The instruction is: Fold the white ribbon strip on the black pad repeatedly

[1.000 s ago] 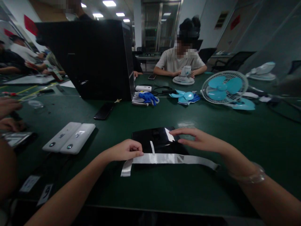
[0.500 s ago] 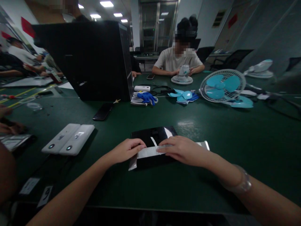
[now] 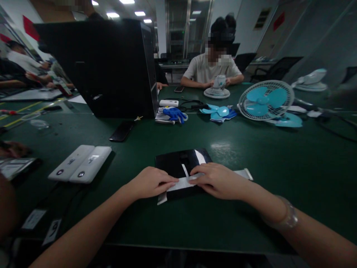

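Observation:
A flat black panel [image 3: 178, 163] lies on the green table [image 3: 212, 219] in front of me. Across its near edge runs a white ribbon strip [image 3: 182, 183], whose ends stick out at left and right. My left hand [image 3: 152, 182] rests on the strip's left part with fingers stretched flat. My right hand [image 3: 216, 179] presses down on the strip's middle, fingers flat and close together. The fingertips of both hands nearly meet over the strip. Neither hand lifts anything.
Two white oblong devices [image 3: 80, 163] lie to the left, a black phone [image 3: 122, 131] beyond them. A large black case [image 3: 111, 67] stands behind. Blue gloves [image 3: 174, 114], blue fan blades [image 3: 219, 112] and a white-caged fan [image 3: 264, 100] sit further back. A person sits opposite; another person's hand [image 3: 11, 149] is at left.
My right hand came from the panel's far corner down onto the strip. My left hand opened from a pinch to flat fingers. The strip's right end shifted left and further back.

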`<state>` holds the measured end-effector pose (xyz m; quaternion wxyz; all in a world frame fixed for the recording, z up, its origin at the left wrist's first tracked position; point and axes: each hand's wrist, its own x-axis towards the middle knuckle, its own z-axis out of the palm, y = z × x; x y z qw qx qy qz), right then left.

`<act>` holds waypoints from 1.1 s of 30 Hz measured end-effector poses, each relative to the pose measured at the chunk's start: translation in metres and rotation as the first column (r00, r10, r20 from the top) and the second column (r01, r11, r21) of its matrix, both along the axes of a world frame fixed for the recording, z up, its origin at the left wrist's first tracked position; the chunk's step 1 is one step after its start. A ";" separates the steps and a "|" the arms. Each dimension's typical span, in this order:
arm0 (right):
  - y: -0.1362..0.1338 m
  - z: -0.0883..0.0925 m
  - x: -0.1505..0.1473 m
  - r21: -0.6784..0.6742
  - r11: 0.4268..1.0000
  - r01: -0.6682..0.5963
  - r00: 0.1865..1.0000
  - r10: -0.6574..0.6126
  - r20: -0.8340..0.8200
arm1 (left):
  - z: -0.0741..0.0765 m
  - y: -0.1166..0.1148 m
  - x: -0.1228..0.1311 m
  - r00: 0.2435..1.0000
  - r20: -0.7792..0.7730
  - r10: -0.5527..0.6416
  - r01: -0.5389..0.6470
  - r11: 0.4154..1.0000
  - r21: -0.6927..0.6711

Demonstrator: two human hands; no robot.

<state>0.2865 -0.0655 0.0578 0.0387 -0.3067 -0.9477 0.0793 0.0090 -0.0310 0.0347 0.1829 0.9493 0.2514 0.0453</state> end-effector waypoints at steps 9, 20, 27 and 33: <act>-0.004 0.006 -0.008 0.042 0.999 0.007 1.000 -0.006 -0.018 | 0.002 -0.001 0.003 1.000 -0.006 -0.001 0.001 1.000 -0.004; -0.008 0.004 -0.017 0.034 0.998 -0.061 0.998 0.062 -0.027 | 0.002 -0.001 0.004 0.999 -0.041 0.008 -0.009 1.000 -0.012; -0.003 -0.001 -0.011 0.084 0.995 -0.049 0.998 0.053 -0.038 | 0.000 0.000 0.002 1.000 0.009 0.029 -0.028 0.998 -0.047; 0.005 -0.010 0.000 0.048 0.997 0.055 0.998 -0.054 -0.017 | -0.002 0.004 0.000 0.992 0.076 0.104 -0.096 0.990 -0.098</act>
